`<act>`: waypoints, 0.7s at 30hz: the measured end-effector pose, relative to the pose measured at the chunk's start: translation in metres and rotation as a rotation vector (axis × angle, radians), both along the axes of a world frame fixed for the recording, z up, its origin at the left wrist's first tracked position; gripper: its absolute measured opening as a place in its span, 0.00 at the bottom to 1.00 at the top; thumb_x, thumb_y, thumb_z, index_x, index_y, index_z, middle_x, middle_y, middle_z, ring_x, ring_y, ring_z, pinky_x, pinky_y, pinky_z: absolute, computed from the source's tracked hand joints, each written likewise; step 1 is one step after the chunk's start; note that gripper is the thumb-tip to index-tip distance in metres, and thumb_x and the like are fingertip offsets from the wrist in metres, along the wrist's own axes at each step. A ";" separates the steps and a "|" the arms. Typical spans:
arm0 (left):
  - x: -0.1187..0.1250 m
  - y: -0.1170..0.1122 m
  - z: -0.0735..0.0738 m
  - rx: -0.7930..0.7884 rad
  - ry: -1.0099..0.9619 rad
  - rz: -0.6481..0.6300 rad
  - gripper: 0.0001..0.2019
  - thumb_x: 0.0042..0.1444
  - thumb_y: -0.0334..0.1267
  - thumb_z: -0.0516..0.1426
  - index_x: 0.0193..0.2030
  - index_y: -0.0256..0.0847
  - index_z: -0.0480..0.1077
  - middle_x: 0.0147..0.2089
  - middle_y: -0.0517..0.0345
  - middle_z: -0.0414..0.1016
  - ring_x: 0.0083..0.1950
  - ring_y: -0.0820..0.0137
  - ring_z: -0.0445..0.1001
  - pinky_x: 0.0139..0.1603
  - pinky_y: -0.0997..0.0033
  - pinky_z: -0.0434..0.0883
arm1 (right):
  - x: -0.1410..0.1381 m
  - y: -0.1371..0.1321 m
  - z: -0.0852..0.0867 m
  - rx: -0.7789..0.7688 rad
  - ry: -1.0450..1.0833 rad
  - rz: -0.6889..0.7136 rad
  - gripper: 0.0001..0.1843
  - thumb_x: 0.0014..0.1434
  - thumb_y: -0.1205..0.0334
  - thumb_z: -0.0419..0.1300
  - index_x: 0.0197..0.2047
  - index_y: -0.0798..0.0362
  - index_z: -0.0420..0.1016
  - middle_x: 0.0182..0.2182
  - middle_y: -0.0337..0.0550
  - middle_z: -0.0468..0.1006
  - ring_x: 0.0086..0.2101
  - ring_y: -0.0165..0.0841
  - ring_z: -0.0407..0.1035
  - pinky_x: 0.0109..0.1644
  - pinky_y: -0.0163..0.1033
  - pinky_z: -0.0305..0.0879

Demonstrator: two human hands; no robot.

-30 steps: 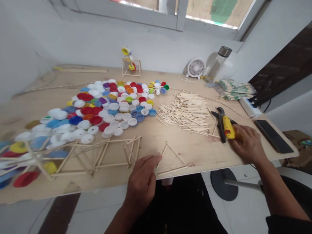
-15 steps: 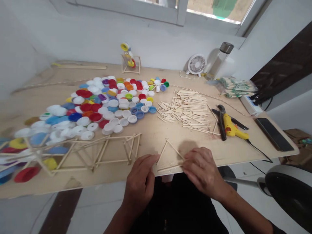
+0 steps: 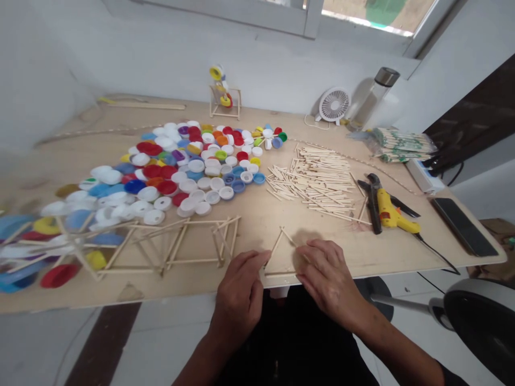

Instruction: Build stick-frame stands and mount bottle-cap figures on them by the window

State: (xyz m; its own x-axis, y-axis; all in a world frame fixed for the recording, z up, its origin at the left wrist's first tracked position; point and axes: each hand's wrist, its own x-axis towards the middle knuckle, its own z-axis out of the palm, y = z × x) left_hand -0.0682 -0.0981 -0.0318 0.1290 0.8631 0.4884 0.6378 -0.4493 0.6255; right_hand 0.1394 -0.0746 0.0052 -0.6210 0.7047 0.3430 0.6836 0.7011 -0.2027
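Three thin wooden sticks form a triangle (image 3: pixel 276 247) lying at the front edge of the table, its peak pointing away from me. My left hand (image 3: pixel 242 289) is closed, with its fingertips on the stick at the triangle's left corner. At the right corner, my right hand (image 3: pixel 328 276) has its fingers bent over the stick ends, hiding that joint. Left of my hands stands a joined stick frame (image 3: pixel 189 262). Beyond them lies a pile of loose wooden sticks (image 3: pixel 322 179).
Many coloured bottle caps (image 3: pixel 193 166) cover the table's left half. A yellow glue gun (image 3: pixel 390 212), black-handled cutters (image 3: pixel 374 206) and a phone (image 3: pixel 462 225) lie right. Behind are a small fan (image 3: pixel 335 104), a bottle (image 3: pixel 372 99), packed sticks (image 3: pixel 402 143) and a cap-and-stick model (image 3: pixel 225 96).
The view has swung slightly left, so the table's contents sit farther right. My right hand has come a little nearer my left, covering more of the triangle's right side.
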 end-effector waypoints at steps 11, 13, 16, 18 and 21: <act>0.000 0.000 -0.001 -0.013 -0.010 -0.007 0.20 0.55 0.21 0.49 0.53 0.38 0.65 0.47 0.50 0.72 0.52 0.66 0.69 0.51 0.64 0.71 | -0.005 0.004 0.004 0.015 0.025 -0.047 0.05 0.62 0.68 0.56 0.35 0.56 0.72 0.48 0.48 0.75 0.52 0.44 0.61 0.55 0.54 0.58; 0.000 0.000 -0.001 -0.012 -0.011 -0.007 0.20 0.55 0.21 0.49 0.53 0.38 0.65 0.47 0.50 0.72 0.52 0.66 0.69 0.52 0.63 0.71 | -0.006 0.006 0.004 0.019 0.025 -0.045 0.05 0.62 0.68 0.56 0.34 0.56 0.72 0.48 0.48 0.75 0.52 0.44 0.60 0.55 0.54 0.58; 0.000 -0.001 -0.002 -0.012 -0.013 -0.009 0.20 0.55 0.21 0.48 0.54 0.39 0.64 0.47 0.50 0.72 0.52 0.66 0.70 0.51 0.62 0.71 | -0.006 0.008 0.004 0.013 0.020 -0.043 0.05 0.62 0.68 0.56 0.34 0.55 0.72 0.47 0.48 0.75 0.53 0.43 0.61 0.54 0.54 0.59; 0.000 -0.001 -0.002 -0.016 -0.012 -0.011 0.20 0.55 0.22 0.48 0.54 0.40 0.64 0.47 0.50 0.72 0.52 0.65 0.70 0.50 0.61 0.72 | -0.007 0.009 0.004 0.007 0.015 -0.046 0.05 0.62 0.68 0.55 0.35 0.55 0.72 0.47 0.47 0.75 0.53 0.43 0.61 0.55 0.54 0.59; 0.000 0.000 -0.001 -0.014 -0.010 -0.010 0.20 0.55 0.22 0.48 0.54 0.39 0.64 0.47 0.50 0.72 0.52 0.65 0.70 0.50 0.61 0.72 | -0.008 0.010 0.005 0.006 0.006 -0.039 0.05 0.63 0.68 0.55 0.37 0.55 0.73 0.48 0.47 0.75 0.53 0.43 0.61 0.54 0.53 0.59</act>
